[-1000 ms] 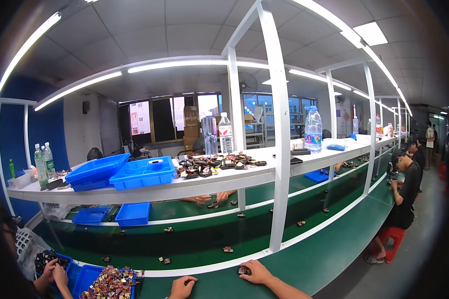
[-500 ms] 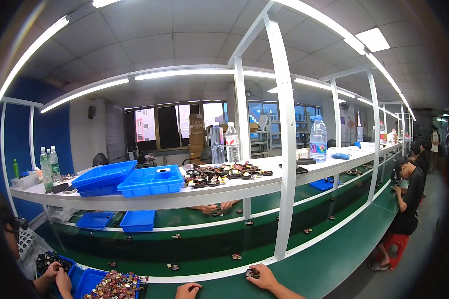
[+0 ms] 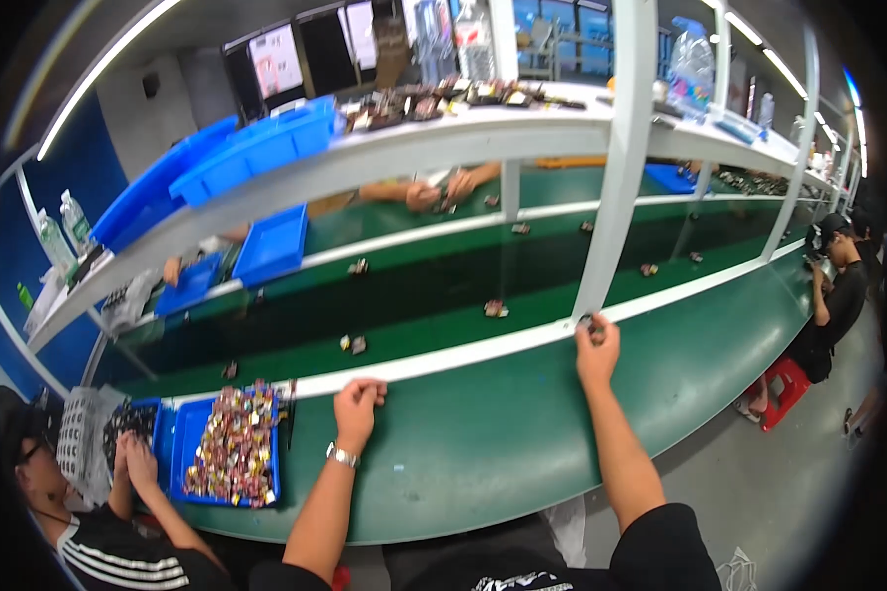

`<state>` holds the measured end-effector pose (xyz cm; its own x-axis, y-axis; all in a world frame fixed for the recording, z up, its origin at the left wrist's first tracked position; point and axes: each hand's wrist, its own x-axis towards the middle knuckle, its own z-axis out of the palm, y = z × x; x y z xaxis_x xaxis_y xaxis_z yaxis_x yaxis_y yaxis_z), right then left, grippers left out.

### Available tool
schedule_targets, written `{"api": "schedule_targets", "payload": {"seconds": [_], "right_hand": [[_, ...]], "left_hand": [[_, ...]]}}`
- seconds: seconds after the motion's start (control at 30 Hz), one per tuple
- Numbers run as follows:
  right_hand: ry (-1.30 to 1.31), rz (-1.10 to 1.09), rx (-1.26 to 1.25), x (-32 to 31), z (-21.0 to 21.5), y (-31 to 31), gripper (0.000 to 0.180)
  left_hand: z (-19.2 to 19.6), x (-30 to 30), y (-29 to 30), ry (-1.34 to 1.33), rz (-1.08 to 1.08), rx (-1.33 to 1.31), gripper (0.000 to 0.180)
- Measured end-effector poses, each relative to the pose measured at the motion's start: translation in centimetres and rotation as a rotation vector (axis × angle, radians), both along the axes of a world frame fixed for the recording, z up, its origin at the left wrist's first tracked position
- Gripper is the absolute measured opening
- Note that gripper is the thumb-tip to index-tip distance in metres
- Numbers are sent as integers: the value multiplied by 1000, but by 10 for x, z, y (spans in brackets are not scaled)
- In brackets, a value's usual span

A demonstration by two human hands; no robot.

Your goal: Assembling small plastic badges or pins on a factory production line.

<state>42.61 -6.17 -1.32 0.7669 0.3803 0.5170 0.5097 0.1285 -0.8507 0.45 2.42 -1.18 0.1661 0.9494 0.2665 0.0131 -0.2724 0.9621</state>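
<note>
Left to right: a neighbouring person's hands (image 3: 133, 458) work at the near left beside a shallow blue plastic tray (image 3: 229, 455) heaped with small mixed-colour parts on the green table (image 3: 483, 443). The left hand (image 3: 357, 406), wristwatch on its wrist, rests clenched and empty at the table's white far edge. Farther right, the right hand (image 3: 597, 345) pinches a small dark part (image 3: 587, 322) at that edge, next to a white upright post (image 3: 613, 177). Similar parts lie scattered on the dark green conveyor belt (image 3: 414, 295) beyond.
</note>
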Motion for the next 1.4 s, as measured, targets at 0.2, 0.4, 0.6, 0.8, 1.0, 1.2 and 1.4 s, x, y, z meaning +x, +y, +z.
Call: {"api": "schedule_targets", "payload": {"seconds": [0.2, 0.4, 0.6, 0.8, 1.0, 1.2, 1.4], "right_hand": [[77, 83, -106, -11, -10, 2, 41], [10, 184, -126, -19, 11, -5, 41], [-100, 270, -89, -43, 22, -8, 45], [-471, 332, 182, -81, 145, -19, 46], [-745, 113, 329, -77, 304, 32, 38], [-649, -140, 46, -19, 372, 115, 41], [-466, 57, -386, 3, 392, 162, 43]], "left_hand": [[10, -39, 8, 19, 46, 47, 13], [27, -9, -12, 483, -39, 247, 15], [22, 3, -37, 628, -187, 453, 12], [20, 1, -38, 553, -183, 250, 15], [22, -6, -35, 584, -178, 167, 18], [26, -3, -30, 566, -201, 191, 19], [29, -10, -38, 442, -230, 392, 16]]}}
